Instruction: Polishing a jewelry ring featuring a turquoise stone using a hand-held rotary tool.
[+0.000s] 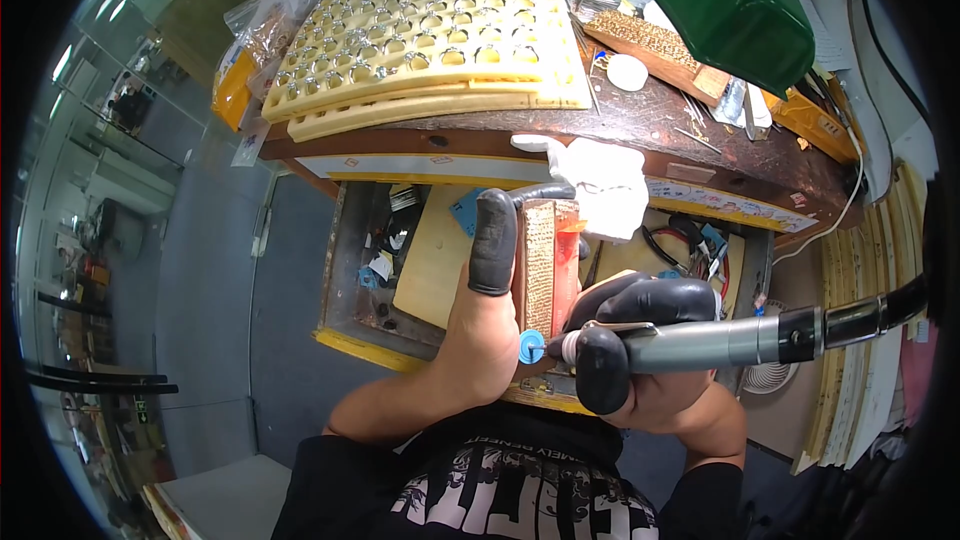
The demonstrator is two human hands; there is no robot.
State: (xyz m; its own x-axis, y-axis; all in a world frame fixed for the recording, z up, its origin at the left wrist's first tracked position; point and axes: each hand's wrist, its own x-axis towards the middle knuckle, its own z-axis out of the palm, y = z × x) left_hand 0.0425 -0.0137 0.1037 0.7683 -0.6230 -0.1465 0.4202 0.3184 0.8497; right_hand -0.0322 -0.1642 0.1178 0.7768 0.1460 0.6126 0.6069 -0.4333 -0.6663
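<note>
My left hand (485,290), with black covers on its thumb and a finger, grips a narrow wooden block (540,260) that has a grainy golden face. A translucent red-orange strip (567,270) runs along the block's right side. In my right hand (640,340), its fingers also covered in black, lies a grey metal rotary handpiece (705,342). A small round blue disc (531,346) sits on the handpiece's tip, at the near end of the block. Whether the disc touches the block, I cannot tell. Just beyond both hands, a white wrapped piece (605,185) juts from the bench edge.
Cream trays (440,100) of many rings lie on the wooden bench (640,135). A green lamp shade (725,10) hangs at upper right, near another golden-faced block (655,45). Below is an open drawer (345,270) holding tools. The handpiece's black cable (905,300) runs right.
</note>
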